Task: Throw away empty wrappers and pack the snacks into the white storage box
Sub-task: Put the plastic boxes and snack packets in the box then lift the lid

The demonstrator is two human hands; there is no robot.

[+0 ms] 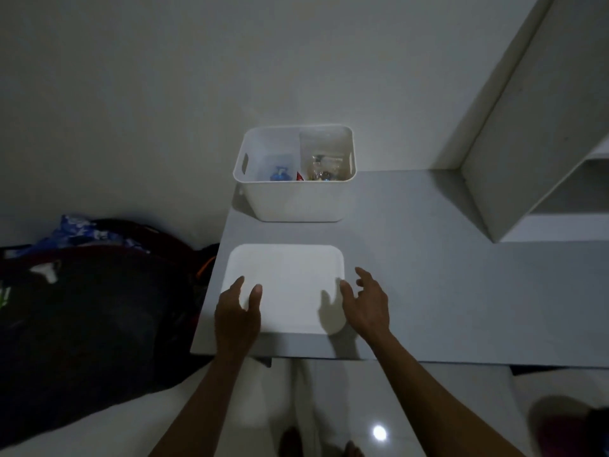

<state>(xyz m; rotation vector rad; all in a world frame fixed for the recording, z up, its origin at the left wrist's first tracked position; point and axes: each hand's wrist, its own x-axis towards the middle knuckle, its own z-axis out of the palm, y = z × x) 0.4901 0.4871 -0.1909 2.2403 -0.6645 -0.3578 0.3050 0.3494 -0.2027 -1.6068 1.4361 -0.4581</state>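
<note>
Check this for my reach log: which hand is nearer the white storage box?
Right, narrowly. The right hand sits at the lid's right edge; the left hand at its left, both short of the white storage box.

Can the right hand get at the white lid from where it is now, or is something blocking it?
Probably yes. The right hand hovers open at the right edge of the white lid, which lies flat on the grey table. Nothing lies between them; the storage box stands farther back.

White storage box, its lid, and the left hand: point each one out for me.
white storage box (pixel 296 201): head view, front wall.
lid (pixel 290 278): head view, bare middle of its flat top.
left hand (pixel 237 316): head view, back of the hand, at the lid's left edge.
</note>
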